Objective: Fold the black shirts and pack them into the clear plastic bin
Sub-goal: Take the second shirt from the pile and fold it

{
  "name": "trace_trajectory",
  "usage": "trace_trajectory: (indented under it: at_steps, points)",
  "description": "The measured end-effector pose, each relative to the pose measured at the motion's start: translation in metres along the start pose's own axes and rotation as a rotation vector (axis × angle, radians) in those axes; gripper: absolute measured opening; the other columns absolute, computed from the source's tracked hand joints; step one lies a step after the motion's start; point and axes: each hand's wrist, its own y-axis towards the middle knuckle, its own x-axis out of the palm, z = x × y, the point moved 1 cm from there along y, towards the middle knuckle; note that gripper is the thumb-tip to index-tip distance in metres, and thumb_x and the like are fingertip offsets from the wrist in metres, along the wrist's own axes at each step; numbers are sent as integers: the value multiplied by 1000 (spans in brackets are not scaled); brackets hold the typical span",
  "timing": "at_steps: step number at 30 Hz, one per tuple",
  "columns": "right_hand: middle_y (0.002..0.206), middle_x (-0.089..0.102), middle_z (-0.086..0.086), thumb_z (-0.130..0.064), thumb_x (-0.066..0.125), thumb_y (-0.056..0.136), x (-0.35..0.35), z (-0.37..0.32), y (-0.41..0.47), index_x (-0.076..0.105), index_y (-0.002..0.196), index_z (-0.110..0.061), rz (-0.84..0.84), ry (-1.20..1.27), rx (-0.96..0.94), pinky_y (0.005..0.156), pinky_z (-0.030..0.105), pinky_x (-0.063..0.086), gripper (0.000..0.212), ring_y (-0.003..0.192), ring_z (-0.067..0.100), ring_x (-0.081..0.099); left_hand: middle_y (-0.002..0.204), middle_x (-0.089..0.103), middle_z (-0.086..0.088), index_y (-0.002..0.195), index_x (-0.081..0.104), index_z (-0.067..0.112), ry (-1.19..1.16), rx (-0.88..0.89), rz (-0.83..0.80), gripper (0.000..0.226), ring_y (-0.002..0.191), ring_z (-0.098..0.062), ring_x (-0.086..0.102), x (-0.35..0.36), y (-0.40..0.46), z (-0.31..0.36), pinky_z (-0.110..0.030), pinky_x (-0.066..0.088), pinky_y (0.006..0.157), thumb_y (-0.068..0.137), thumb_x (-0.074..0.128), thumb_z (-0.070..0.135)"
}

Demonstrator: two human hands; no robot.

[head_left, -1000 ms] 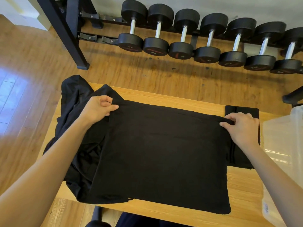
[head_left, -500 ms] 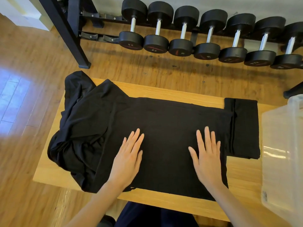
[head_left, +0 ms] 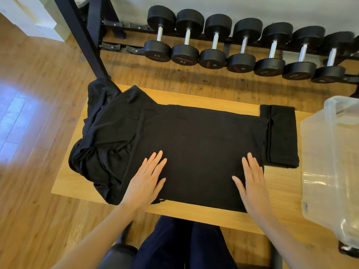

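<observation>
- Black fabric fills the middle of the frame: the shirt being folded lies spread as a broad panel on the wooden table, its near edge running along the lower centre
- Left hand lies flat on the panel at lower centre-left, fingers straight and together, gripping nothing
- Right hand is flat too, near the panel's right edge, thumb spread out, palm down on the cloth
- Looks like the smoothing step, so sweep outward from the middle with level palms and push any trapped air toward the edges before the next fold
- Watch the left side: a heap of loose black shirts sits bunched at the centre-left of the frame, and the panel overlaps it, so the fabric there may ride up unevenly
- Best judgement: square off that left edge first, otherwise the fold could come out crooked
- Folded shirt waits at centre-right, a narrow dark rectangle touching or slightly under the spread panel; I cannot tell which
- Clear plastic bin stands at the right edge of the frame, just beside that folded piece, and appears empty, so packing is hardly begun
- Dumbbells line the rack across the top, well apart from the work
</observation>
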Motion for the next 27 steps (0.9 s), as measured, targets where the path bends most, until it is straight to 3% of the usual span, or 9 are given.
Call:
trace_trajectory:
  at_steps: [4,8,11,14,17,22,27]
  points:
    - [137,51,11,-21,68,85,-12,8,-42,59,127,-9,32,76,-14,104,38,39,44,128,28,49,150,42,-4,134,54,15,-18,59,21,58,141,-20,37,-9,-34,-13,-39,27,115,100,20,48]
    - [120,58,7,-14,73,82,-10,26,-71,67,109,-11,-14,82,-22,98,39,47,28,115,25,56,140,51,-2,121,62,17,-84,58,50,63,134,-18,46,-13,-65,-33,-41,33,113,102,11,51]
    - [122,59,7,-12,73,83,-10,33,-80,68,112,-11,-59,52,-9,100,34,42,29,117,23,56,138,51,-1,121,62,17,-70,54,71,50,133,-16,46,-13,-75,-45,-39,30,115,100,25,43]
    - [128,57,5,-13,70,86,-13,35,-83,66,118,-12,-99,43,-18,101,28,35,32,122,21,52,138,52,-2,121,62,17,-63,38,91,28,132,-19,49,-13,-78,-54,-38,34,113,96,53,26]
    - [136,52,2,-16,70,87,-19,37,-84,64,123,-14,-149,41,-29,100,25,33,36,128,18,47,136,54,-2,118,65,15,-109,-12,93,35,127,-21,54,-17,-79,-57,-35,47,100,84,72,12]
    - [148,42,-1,-16,67,89,-24,42,-83,57,132,-17,-251,-9,-46,103,21,31,43,136,15,41,126,60,1,109,72,14,-158,-42,130,26,110,-17,63,-25,-75,-63,-30,57,79,83,74,10]
    - [135,55,4,-9,65,90,-27,42,-72,67,119,-11,-206,-45,-45,98,26,42,30,122,17,56,123,61,6,106,73,17,-180,-51,123,19,101,-10,64,-33,-71,-62,-26,56,75,88,69,18]
